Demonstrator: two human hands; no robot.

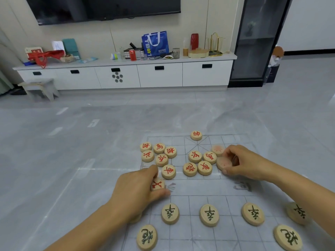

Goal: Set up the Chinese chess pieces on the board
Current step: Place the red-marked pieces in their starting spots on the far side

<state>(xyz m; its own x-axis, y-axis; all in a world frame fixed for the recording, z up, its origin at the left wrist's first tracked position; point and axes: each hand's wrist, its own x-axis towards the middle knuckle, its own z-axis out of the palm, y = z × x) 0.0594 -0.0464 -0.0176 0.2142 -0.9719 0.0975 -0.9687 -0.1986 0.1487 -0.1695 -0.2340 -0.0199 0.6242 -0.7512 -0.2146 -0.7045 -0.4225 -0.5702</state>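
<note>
A clear plastic chess board (232,189) lies on the grey floor. My left hand (137,189) pinches a red-lettered wooden piece (157,184) near the board's left edge. My right hand (244,162) grips a blurred red piece (223,163) at the right of the far half. Several loose red pieces (159,154) lie in a cluster at the far left, and several more (199,163) lie in the middle. One red piece (196,135) sits alone on the far edge. Black-lettered pieces (209,215) stand in rows on the near half.
A low white cabinet (159,75) with clutter on top runs along the far wall under a television (105,8). A small stool (40,87) stands at far left, a dark glass cabinet (257,42) at far right. Bare grey floor surrounds the board.
</note>
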